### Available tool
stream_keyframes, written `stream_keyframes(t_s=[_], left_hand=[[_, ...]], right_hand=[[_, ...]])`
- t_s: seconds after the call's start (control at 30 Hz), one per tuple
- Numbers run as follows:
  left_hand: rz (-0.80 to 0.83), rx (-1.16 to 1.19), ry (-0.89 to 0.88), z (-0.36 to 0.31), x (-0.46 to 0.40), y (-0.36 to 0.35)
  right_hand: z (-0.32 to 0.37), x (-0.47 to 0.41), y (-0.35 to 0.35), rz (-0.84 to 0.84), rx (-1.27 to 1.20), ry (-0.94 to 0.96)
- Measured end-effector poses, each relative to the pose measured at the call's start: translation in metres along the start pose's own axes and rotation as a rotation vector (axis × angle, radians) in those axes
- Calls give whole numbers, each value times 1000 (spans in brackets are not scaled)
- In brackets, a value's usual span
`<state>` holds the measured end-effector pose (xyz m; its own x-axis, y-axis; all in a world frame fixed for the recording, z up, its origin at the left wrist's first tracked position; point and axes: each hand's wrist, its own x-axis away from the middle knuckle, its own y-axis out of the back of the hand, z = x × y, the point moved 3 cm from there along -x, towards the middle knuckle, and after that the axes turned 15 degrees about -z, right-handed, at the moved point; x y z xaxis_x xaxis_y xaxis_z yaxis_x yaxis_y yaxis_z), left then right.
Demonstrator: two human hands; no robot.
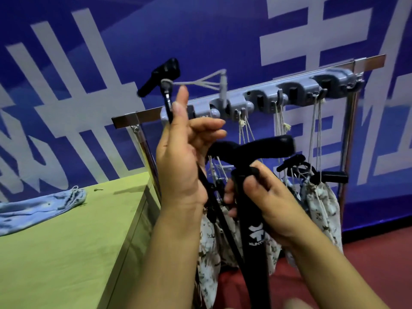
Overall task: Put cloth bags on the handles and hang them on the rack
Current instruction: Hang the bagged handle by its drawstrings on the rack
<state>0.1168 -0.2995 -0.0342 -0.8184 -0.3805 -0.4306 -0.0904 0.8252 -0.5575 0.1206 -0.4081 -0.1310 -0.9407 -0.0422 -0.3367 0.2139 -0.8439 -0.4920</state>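
My left hand (185, 157) holds a thin black pole (168, 103) topped by a black handle (159, 76), from which a grey cord loop (200, 82) swings. My right hand (265, 197) grips the shaft of a second black stick (254, 237) just under its T-shaped handle (258, 146). Behind both hands stands the metal rack (334, 70) with a grey hook rail (278, 94). Patterned cloth bags (321, 201) hang from its hooks by strings, with black handles poking out of them.
A green-topped table (78, 230) lies at the left, with a blue cloth bag (38, 206) on it. A blue wall with white characters stands behind the rack. The floor is red.
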Motion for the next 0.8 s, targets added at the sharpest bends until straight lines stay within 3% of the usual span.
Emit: stream_keyframes(t_s=[0.2,0.33,0.5,0.67,0.8], left_hand=[[-77,83,-92,-10,15,10],[-198,75,-183,-12,16,20],[-155,40,-143,-4,22,23],[-132,64,-139,-5,24,19],[-104,70,-129,-4,27,16]], right_hand=[[-11,3,11,160,-225,-201],[-17,5,9,122,-336,-226],[-21,3,8,184,-460,-365],[-21,7,1,410,-635,-300],[-17,6,1,469,-701,-294]])
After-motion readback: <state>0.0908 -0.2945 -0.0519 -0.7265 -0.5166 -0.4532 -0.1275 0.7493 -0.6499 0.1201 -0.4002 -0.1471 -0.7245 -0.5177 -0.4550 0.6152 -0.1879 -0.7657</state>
